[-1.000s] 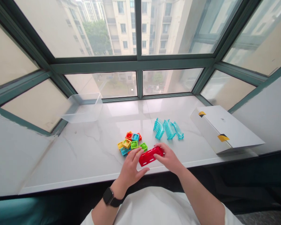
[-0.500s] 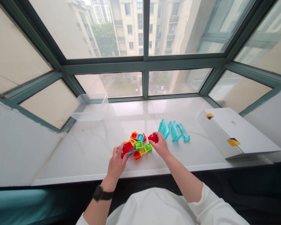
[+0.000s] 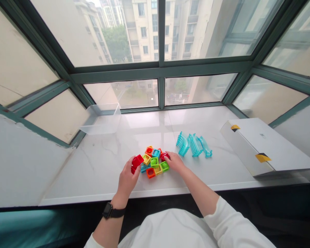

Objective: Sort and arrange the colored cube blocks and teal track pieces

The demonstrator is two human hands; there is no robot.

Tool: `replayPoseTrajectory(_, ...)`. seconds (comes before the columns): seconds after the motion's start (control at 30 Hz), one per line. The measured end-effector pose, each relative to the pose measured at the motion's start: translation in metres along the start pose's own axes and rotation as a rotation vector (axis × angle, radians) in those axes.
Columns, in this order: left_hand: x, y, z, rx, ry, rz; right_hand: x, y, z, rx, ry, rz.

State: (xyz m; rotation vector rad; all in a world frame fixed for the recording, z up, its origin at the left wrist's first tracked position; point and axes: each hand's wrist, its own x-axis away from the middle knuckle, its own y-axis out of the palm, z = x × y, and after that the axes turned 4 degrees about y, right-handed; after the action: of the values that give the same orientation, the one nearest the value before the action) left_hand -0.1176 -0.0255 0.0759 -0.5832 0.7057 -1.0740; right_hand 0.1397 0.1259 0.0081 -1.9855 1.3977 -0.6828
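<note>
My left hand (image 3: 126, 178) has its fingers closed around a red toy block (image 3: 137, 161), at the left edge of a small heap of blocks. More red shows below that block, partly covered by the fingers. On the other side of the heap, my right hand (image 3: 176, 162) grips another red block (image 3: 165, 156), which its fingertips partly hide. Between the hands lie cube-like blocks with round hollows, among them a green block (image 3: 154, 162), an orange block (image 3: 151, 173), a yellow block (image 3: 146, 158) and a blue block (image 3: 156, 153).
Right of the heap lie a curved turquoise see-through piece (image 3: 183, 143) and two more like it. A clear plastic bin (image 3: 100, 129) stands at the back left of the white sill (image 3: 98, 172). At the right is a white box (image 3: 271, 144) with yellow-black tape.
My right hand has moved left, bringing its red block up against the heap. My left hand has drawn slightly left with its red block, uncovering more of the yellow and blue blocks.
</note>
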Motion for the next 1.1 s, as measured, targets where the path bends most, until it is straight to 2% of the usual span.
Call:
replayPoseTrajectory(0.17, -0.024, -0.002, -0.006, -0.106, -0.083, -0.035, 0.004, -0.001, -0.003, 0.064, -0.047, 0.022)
replayPoseTrajectory(0.33, -0.074, -0.004, -0.012, -0.283, -0.08, -0.11, 0.018, 0.001, -0.006, 0.042, -0.1, 0.089)
replayPoseTrajectory(0.5, -0.116, 0.007, -0.008, -0.396, -0.016, -0.408, 0.033, 0.004, -0.005, -0.004, -0.14, 0.069)
replayPoseTrajectory(0.6, -0.128, 0.008, -0.007, -0.347, 0.043, -0.551, 0.037, 0.006, -0.003, -0.001, -0.15, 0.051)
replayPoseTrajectory(0.67, -0.129, 0.004, -0.009, -0.309, 0.076, -0.595, 0.038, 0.008, -0.002, 0.001, -0.145, 0.052)
replayPoseTrajectory(0.77, -0.115, -0.007, -0.017, -0.251, 0.085, -0.507, 0.039, 0.009, 0.0, -0.012, -0.141, 0.042)
replayPoseTrajectory(0.9, -0.056, -0.014, -0.028, -0.152, 0.084, -0.271, 0.043, 0.007, 0.005, -0.041, -0.159, 0.012)
replayPoseTrajectory(1.0, -0.002, 0.003, -0.035, -0.107, 0.17, -0.148, 0.045, 0.005, 0.009, -0.062, -0.178, -0.012)
replayPoseTrajectory(1.1, 0.032, 0.032, -0.04, -0.062, 0.185, -0.04, 0.045, 0.004, 0.011, -0.069, -0.184, -0.028)
